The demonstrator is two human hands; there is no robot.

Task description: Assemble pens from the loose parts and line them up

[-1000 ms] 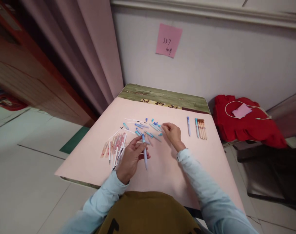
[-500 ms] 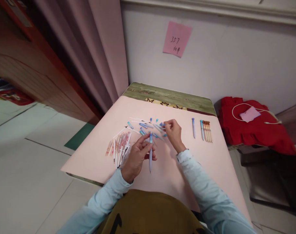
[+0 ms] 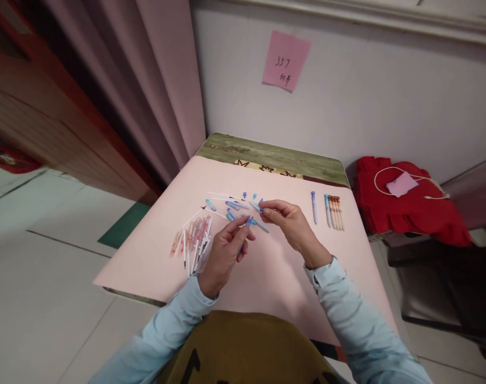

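Note:
My left hand (image 3: 225, 252) is closed around a light blue pen barrel (image 3: 247, 222), whose top end pokes out above my fingers. My right hand (image 3: 293, 223) pinches a small blue pen part (image 3: 261, 202) between thumb and fingertips, just right of and above the barrel's top. Both hands hover over a pink sheet (image 3: 267, 272) covering the table. Loose blue pen parts (image 3: 234, 205) lie scattered just beyond my hands. White refills and pink-patterned barrels (image 3: 192, 241) lie in a heap left of my left hand.
Two blue pens (image 3: 320, 207) and several orange pens (image 3: 336, 212) lie in a row at the right of the sheet. The green table edge (image 3: 270, 156) meets a white wall bearing a pink note (image 3: 286, 61). A curtain (image 3: 146, 85) hangs left; a red cloth (image 3: 411, 205) lies right.
My right hand picked a small blue part from the scatter and drew it back toward the left hand. My left hand tilted the barrel so that its lower length is now hidden.

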